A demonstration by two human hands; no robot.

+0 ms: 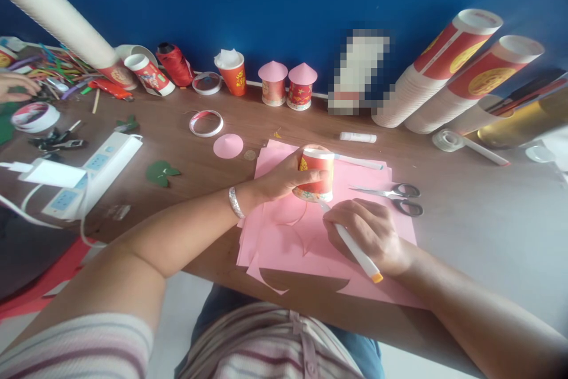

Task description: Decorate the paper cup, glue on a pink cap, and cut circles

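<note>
My left hand (288, 177) is wrapped round a short red paper cup (317, 175) with gold print and a white band along its lower edge. In my right hand (366, 228) is a white marker (357, 249) with an orange end. The marker's tip is at or close to the cup's lower edge; whether it touches I cannot tell. Both hands are over a stack of pink paper (284, 237), whose front edge has curved cut-outs. Scissors (402, 193) lie on the stack at the right, and a second white pen (361, 161) lies behind the cup.
Two small cups with pink cone tops (288, 80) stand at the back. Tall stacks of paper cups (437, 71) lean at the right. A glue stick (357, 137), a pink paper cone (228, 146) and a power strip (95, 175) lie around. Another person's hand (18, 86) is at far left.
</note>
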